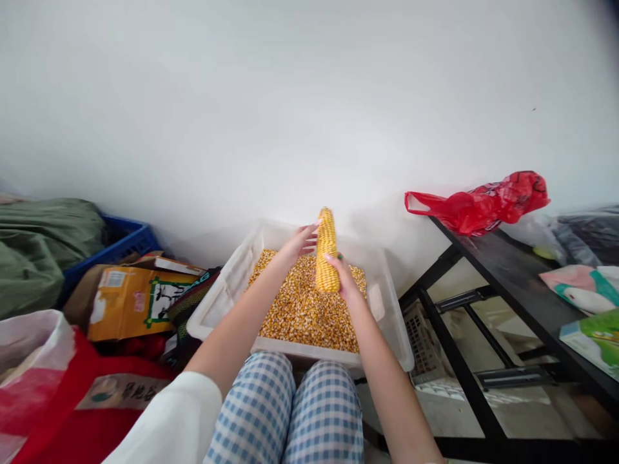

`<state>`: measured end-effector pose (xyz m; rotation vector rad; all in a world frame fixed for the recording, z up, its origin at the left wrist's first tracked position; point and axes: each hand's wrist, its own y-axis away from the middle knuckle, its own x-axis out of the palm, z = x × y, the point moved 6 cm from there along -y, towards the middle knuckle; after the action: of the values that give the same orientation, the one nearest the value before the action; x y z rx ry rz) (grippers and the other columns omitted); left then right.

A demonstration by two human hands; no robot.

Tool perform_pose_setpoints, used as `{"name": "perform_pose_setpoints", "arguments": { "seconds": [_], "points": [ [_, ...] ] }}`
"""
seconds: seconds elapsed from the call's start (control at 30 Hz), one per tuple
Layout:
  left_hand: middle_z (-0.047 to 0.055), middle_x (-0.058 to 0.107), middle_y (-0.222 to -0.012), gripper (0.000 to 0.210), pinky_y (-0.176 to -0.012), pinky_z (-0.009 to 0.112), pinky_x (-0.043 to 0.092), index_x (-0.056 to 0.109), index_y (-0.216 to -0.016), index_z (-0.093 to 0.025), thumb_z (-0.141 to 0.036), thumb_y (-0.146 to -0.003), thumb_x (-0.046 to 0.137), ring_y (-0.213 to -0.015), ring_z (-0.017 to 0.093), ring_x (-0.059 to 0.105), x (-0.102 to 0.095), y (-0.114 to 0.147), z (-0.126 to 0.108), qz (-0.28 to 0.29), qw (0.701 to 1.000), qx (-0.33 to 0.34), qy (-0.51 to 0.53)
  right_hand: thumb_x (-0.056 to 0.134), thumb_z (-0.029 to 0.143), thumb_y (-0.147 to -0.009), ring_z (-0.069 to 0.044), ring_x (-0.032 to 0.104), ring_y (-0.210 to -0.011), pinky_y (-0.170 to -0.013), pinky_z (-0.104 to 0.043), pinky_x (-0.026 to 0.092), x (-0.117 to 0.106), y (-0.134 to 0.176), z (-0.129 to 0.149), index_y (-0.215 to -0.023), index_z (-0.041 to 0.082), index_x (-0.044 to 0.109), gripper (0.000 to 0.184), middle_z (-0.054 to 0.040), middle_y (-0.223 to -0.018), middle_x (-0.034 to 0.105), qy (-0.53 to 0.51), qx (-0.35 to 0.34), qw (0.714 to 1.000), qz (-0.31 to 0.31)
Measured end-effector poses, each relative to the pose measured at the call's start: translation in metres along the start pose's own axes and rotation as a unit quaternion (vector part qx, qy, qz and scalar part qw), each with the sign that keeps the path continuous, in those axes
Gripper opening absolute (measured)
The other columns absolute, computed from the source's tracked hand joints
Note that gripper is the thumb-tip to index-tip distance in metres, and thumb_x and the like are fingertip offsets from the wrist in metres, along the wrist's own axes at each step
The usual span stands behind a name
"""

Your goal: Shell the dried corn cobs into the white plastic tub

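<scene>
An ear of corn [326, 250] stands nearly upright above the bin, its yellow kernels in rows. My right hand [343, 272] is closed round its lower right side, the thumb lying across the front; something small and green shows by the fingers. Beside the ear's upper left is my left hand [302, 241], fingers stretched out and apart, the tips at or very close to the kernels; whether they touch I cannot tell. Loose corn kernels [309, 316] cover the bottom of a whitish plastic bin [394, 316] below both hands.
At right is a black-framed table [527, 293] with a red plastic bag [483, 203] and packets on it. To the left are a yellow cardboard box [126, 299], a blue crate [130, 238] and a red bag [97, 386]. A white wall [309, 109] rises behind the bin.
</scene>
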<state>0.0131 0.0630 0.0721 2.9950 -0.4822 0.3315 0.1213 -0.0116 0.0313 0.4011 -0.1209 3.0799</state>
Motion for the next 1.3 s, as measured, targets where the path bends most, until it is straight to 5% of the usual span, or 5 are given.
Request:
{"name": "perform_pose_setpoints", "arguments": {
  "seconds": [0.23,0.4,0.73,1.03,1.3],
  "points": [
    [0.002,0.059,-0.059,0.038,-0.053,0.025,0.044,0.052,-0.079,-0.015,-0.046,-0.059,0.063,-0.052,0.013,0.056,-0.026,-0.035,0.047,0.003,0.997,-0.025,0.073,0.046,0.057,-0.07,-0.012,0.052,-0.05,-0.049,-0.023,0.038,-0.011,-0.015,-0.017,-0.071,0.021,0.045,0.037,0.0027,-0.055,0.053,0.371,-0.047,0.924,-0.084],
    [0.003,0.057,-0.054,0.037,-0.052,0.024,0.042,0.052,-0.065,-0.014,-0.051,-0.064,0.054,-0.049,0.012,0.055,-0.044,-0.04,0.074,0.035,0.997,-0.035,0.064,0.031,0.064,-0.074,-0.01,0.047,-0.034,-0.039,-0.021,0.036,-0.025,-0.022,-0.018,-0.075,0.02,0.045,0.046,0.0037,-0.046,0.052,0.305,-0.025,0.946,-0.112],
    [0.005,0.059,-0.063,0.049,-0.056,0.029,0.042,0.058,-0.078,-0.014,-0.055,-0.072,0.032,-0.06,0.018,0.056,-0.036,-0.036,0.06,0.133,0.986,-0.029,0.095,0.026,0.064,-0.075,-0.009,0.047,-0.031,-0.032,-0.018,0.036,-0.005,-0.001,0.01,-0.073,0.019,0.042,0.048,0.0021,-0.044,0.055,0.129,-0.068,0.984,-0.105],
    [0.0,0.054,-0.066,0.038,-0.052,0.021,0.032,0.059,-0.078,-0.016,-0.052,-0.065,0.054,-0.062,0.013,0.048,-0.028,-0.027,0.051,0.11,0.977,0.042,-0.178,0.025,0.067,-0.074,-0.01,0.046,-0.031,-0.032,-0.019,0.036,-0.009,-0.027,0.037,-0.072,0.018,0.045,0.053,0.0004,-0.044,0.055,0.122,-0.061,0.989,-0.056],
    [0.002,0.058,-0.067,0.038,-0.055,0.025,0.04,0.052,-0.078,-0.016,-0.051,-0.067,0.054,-0.057,0.013,0.053,-0.016,-0.027,0.064,0.136,0.99,0.005,-0.046,0.031,0.065,-0.073,-0.008,0.045,-0.037,-0.037,-0.02,0.036,-0.004,-0.021,0.015,-0.065,0.017,0.051,0.053,0.0003,-0.047,0.051,0.153,-0.075,0.985,-0.035]
  ]
}}
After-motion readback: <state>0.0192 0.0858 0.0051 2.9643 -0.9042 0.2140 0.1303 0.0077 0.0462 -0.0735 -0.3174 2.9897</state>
